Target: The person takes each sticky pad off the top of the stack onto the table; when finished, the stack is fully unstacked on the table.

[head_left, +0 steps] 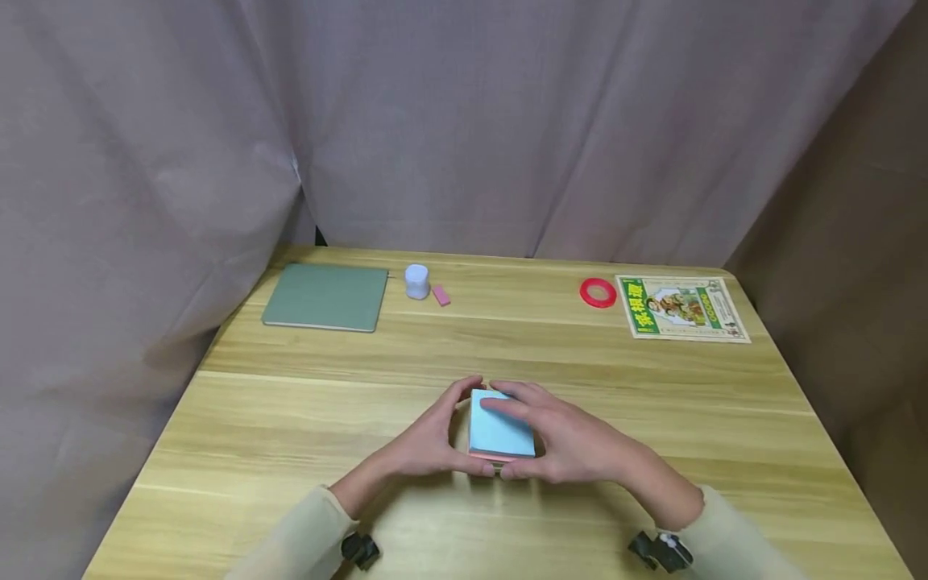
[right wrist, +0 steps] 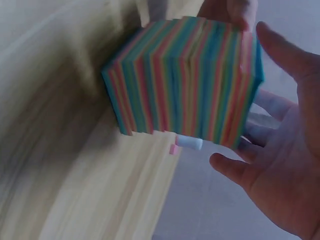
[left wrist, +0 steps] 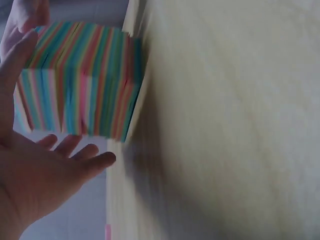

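Observation:
A thick block of sticky notes [head_left: 500, 431] with a pale blue top sheet stands on the wooden table [head_left: 290, 419], near its front middle. Its sides show thin stripes of blue, green, pink and orange [left wrist: 80, 80] [right wrist: 185, 80]. My left hand [head_left: 453, 435] cups the block's left side, thumb at the near edge and fingers curled over the far corner. My right hand [head_left: 540, 439] holds the right side, with one finger lying across the top sheet. In the wrist views the left hand [left wrist: 40, 175] and right hand [right wrist: 280, 165] show spread fingers close around the block.
At the back of the table lie a green pad [head_left: 326, 296], a small white jar [head_left: 416, 282], a pink eraser [head_left: 441, 296], a red tape ring [head_left: 598, 292] and a printed booklet [head_left: 681, 308]. A grey curtain [head_left: 464, 121] hangs behind and to the left.

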`<state>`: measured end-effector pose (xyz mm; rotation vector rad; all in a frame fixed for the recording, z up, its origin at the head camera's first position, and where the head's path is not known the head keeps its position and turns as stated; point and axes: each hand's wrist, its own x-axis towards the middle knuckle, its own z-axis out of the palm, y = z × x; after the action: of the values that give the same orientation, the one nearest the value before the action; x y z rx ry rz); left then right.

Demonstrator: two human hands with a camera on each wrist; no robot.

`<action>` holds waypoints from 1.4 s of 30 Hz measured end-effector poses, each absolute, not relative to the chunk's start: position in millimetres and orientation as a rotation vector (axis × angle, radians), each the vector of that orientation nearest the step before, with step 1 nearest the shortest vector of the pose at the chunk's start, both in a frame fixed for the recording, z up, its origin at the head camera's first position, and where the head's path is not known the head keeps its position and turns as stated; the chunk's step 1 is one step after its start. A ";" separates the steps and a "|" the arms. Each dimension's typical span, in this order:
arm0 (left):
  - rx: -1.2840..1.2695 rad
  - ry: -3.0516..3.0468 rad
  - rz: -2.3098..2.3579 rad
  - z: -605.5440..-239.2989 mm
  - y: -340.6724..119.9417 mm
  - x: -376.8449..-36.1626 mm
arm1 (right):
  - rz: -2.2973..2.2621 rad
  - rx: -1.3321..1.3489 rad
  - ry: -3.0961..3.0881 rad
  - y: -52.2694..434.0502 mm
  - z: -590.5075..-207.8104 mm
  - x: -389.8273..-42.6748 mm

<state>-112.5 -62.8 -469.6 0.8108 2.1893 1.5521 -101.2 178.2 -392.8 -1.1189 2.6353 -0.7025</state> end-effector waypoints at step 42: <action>0.773 2.147 1.634 -478.1 -49.0 -107.1 | -0.824 -0.479 2.981 230.1 -476.1 -252.1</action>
<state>-107.1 -49.0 -478.1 0.7732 2.1470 1.6344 -252.1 230.1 -476.1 -0.4795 2.9813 -0.8242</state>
